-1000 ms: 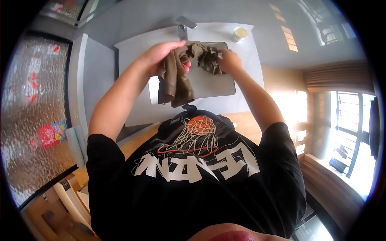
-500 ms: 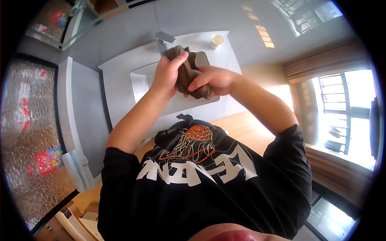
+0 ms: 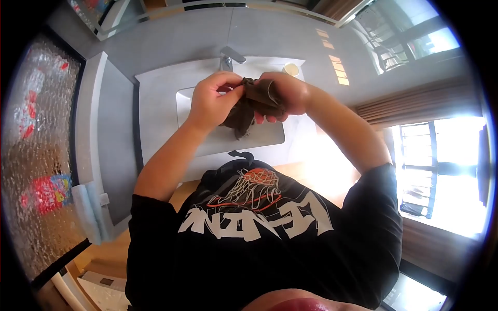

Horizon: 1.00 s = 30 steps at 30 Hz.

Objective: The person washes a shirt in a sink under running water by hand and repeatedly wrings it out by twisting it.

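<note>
A crumpled brown cloth is held over the sink basin, with its lower part hanging down. My left hand pinches the cloth's upper left edge between thumb and fingers. On the other side, my right hand is wrapped round the bunched cloth, its fingertips showing below. Just behind my hands stands the chrome faucet. The palm side of my right hand is partly hidden by the cloth.
A pale cup stands on the white counter behind my right hand. Light blue towels hang at the left near a textured glass panel. A bright window and curtain are at the right.
The cloth was stretched between both hands, then bunched together, and now its lower part hangs down. My left hand has shifted to a pinch on its upper edge. The view has tilted.
</note>
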### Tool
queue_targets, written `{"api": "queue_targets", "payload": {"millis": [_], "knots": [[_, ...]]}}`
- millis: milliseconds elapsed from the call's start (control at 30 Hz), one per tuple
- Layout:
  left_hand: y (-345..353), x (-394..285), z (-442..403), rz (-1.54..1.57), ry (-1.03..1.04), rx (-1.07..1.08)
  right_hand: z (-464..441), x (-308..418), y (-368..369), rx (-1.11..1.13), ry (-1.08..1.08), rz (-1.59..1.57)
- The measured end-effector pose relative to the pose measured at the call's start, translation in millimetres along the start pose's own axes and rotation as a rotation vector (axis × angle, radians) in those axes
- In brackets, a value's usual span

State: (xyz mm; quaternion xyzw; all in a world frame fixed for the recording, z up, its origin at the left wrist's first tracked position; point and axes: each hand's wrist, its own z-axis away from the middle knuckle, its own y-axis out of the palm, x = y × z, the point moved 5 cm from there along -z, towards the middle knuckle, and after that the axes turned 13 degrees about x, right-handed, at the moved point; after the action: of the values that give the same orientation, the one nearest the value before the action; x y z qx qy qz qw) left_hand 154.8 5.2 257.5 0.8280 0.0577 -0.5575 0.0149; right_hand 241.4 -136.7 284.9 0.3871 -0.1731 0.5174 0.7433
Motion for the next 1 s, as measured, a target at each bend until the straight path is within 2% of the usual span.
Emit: {"api": "queue_targets", "payload": {"millis": [33, 133, 267, 333, 400, 433, 567, 667, 800, 833, 867, 933, 967, 1000], "knots": [[-1, 1, 1, 0.061, -0.133, 0.049, 3, 1, 3, -0.041, -0.007, 0.051], [-7, -13, -4, 0.018, -0.226, 0.122, 17, 7, 2, -0.203, 0.008, 0.197], [-39, -34, -15, 0.066, -0.149, 0.095, 44, 15, -27, -0.385, -0.037, 0.293], [-50, -46, -19, 0.021, -0.121, 0.025, 56, 22, -39, -0.429, -0.152, 0.158], [-63, -57, -25, -0.036, -0.078, -0.045, 75, 32, -37, -0.515, -0.266, 0.246], [-68, -62, -28, -0.027, -0.111, -0.037, 84, 35, -38, -0.444, -0.271, 0.217], [-60, -89, -41, -0.491, 0.110, -0.066, 92, 35, -56, -0.413, -0.328, 0.407], [-79, -67, -51, -0.136, 0.036, -0.194, 106, 32, -61, -0.583, -0.313, 0.301], [-132, -56, -54, -0.164, 0.068, -0.409, 136, 28, -88, -0.749, -0.296, 0.260], [-141, -59, -55, -0.119, 0.095, -0.428, 140, 23, -98, -0.680, -0.395, 0.107], [-146, -68, -56, -0.071, 0.122, -0.388, 144, 21, -105, -0.607, -0.490, -0.044], [-139, -93, -53, 0.025, 0.162, -0.269, 155, 19, -123, -0.625, -0.628, -0.172], [-136, -107, -52, 0.029, 0.149, -0.069, 158, 17, -136, -0.583, -0.705, -0.189], [-121, -127, -48, -0.251, 0.264, 0.102, 160, 17, -146, -0.539, -0.780, -0.205]]}}
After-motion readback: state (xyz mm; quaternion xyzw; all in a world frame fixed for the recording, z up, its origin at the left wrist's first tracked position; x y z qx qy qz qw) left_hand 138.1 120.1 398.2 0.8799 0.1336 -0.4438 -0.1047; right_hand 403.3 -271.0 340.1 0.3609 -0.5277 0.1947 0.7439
